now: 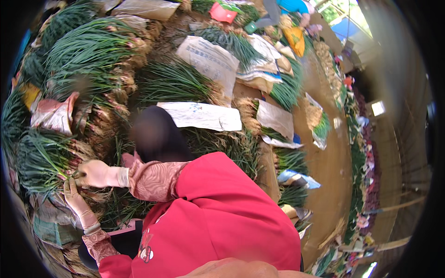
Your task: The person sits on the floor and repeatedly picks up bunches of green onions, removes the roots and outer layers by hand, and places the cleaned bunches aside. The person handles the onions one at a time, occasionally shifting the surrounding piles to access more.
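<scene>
Both my hands, in thin pale gloves, are together at the left, over the root end of a heap of spring onions (41, 156). A single spring onion (62, 175) with a pale reddish base lies between them, its leaves pointing up and left. My left hand (76, 199) pinches its base with the fingertips. Curled beside it, my right hand (94, 173) grips the root end, which its fingers largely hide. Patterned sleeve covers (156, 180) run up both forearms to a red garment.
More spring onion heaps (94, 52) lie root ends inward beyond my hands. A white sack (205, 116) and a printed woven sack (208, 62) rest among them. Loose leaves (226, 149) litter the ground by my dark knee (156, 135). Another person (295, 8) bends at the top.
</scene>
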Demonstrator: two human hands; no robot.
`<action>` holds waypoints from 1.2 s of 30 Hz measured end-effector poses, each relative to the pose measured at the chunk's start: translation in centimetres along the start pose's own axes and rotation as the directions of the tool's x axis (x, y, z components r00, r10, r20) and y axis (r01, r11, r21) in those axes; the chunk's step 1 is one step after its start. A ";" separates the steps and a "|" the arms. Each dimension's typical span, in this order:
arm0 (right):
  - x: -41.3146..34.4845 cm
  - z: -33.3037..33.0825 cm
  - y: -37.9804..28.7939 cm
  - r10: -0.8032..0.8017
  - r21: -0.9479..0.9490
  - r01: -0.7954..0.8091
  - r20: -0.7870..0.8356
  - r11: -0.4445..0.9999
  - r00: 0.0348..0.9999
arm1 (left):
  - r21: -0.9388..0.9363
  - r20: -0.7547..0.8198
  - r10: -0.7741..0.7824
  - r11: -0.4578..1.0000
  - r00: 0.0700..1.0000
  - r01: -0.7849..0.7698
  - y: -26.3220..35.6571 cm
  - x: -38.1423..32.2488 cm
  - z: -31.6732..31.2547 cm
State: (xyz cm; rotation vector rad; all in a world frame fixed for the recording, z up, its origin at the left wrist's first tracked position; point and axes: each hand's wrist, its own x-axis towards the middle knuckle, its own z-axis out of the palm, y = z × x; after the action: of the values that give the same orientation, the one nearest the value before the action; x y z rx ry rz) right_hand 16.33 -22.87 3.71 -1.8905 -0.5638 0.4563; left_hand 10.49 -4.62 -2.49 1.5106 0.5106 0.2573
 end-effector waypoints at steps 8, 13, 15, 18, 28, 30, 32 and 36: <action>2.1 -2.0 1.5 0.181 0.688 -0.102 -0.044 0.718 0.983 | 0.025 0.201 0.072 0.997 0.977 -0.079 1.9 -1.2 5.7; 2.7 -0.7 3.2 0.266 0.852 -0.032 -0.127 0.523 0.956 | -0.075 0.252 0.092 0.994 0.963 -0.075 2.8 -1.1 7.1; 2.8 -0.5 3.4 0.219 0.757 0.050 -0.250 0.652 0.943 | 0.079 0.287 0.087 0.990 0.954 -0.114 3.1 -1.3 7.3; 2.4 -1.9 4.4 0.144 0.712 0.084 -0.254 0.697 0.957 | 0.063 0.304 0.112 0.989 0.946 -0.137 3.2 -1.6 6.9; 1.9 -4.2 6.8 -0.129 0.578 0.029 0.133 0.815 0.983 | -0.318 0.318 -0.060 0.933 0.946 0.167 0.2 -1.8 5.2; 2.2 -1.4 6.0 -0.035 0.120 0.024 0.087 0.992 0.996 | 0.133 0.215 0.033 0.989 0.976 -0.063 -0.7 -1.8 4.8; 2.6 0.9 5.3 -0.055 -0.325 0.074 0.066 0.943 0.996 | 0.530 0.219 0.458 0.686 0.862 -0.499 -1.3 -1.7 3.9; 3.3 2.6 4.0 -0.056 -0.436 0.139 0.199 0.889 0.978 | 0.664 0.221 0.411 0.601 0.884 -0.445 -2.2 -1.3 1.4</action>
State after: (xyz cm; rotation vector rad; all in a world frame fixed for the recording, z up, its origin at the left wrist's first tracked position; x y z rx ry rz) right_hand 18.28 -20.37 -1.14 -2.2587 -0.9482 0.4623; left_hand 9.71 -6.63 -4.47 2.3997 0.1828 0.4344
